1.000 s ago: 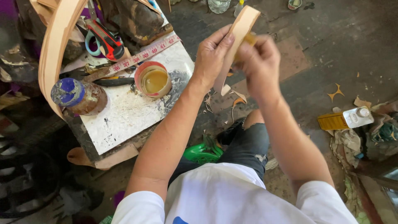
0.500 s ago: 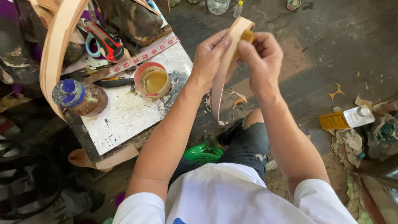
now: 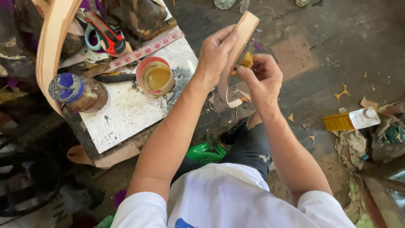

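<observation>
Strip (image 3: 236, 50): tan leather, long, curling at bottom.
Left hand (image 3: 215, 52): raised — grip closed on strip.
Right hand (image 3: 261, 78): pinches yellow sponge (image 3: 247, 60) against it.

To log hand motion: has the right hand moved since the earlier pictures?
Yes. The right hand dropped lower along the leather strip, nearer the person, judged against the glue cup.

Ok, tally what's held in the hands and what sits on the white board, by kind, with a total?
Tan strips held by left hand: 1
Yellow pieces pinched by right hand: 1
Open cans of yellowish paste: 1
Blue-capped jars: 1
Measuring tapes: 1
Scissors: 1
Red utility knives: 1
Total: 7
</observation>
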